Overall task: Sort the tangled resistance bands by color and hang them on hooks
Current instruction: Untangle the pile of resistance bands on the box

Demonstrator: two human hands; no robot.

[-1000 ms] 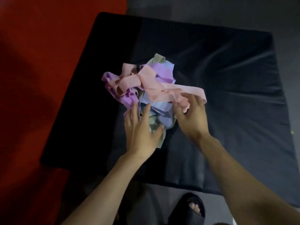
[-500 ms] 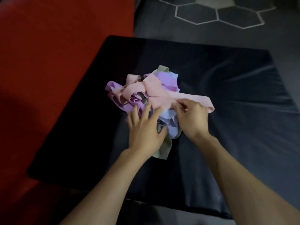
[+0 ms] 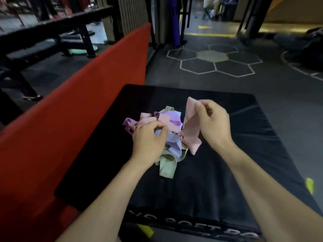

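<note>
A: Why was the left hand (image 3: 148, 142) curled onto the tangle of bands (image 3: 167, 135) at frame centre?

B: Probably to anchor the pile on the black mat (image 3: 227, 172); whether it gripped a band could not be told.

A: And the right hand (image 3: 214, 124)?

B: It pinched the pink band (image 3: 191, 126), lifted right of centre. The band's lower end hung beside the pile, below the grip.

Dim, soft-focus wide-angle view, motion-blurred and warped at edges.

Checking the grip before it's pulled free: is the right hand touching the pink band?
Touching. The head view shows the right hand pinching the pink band's raised top edge.
</note>
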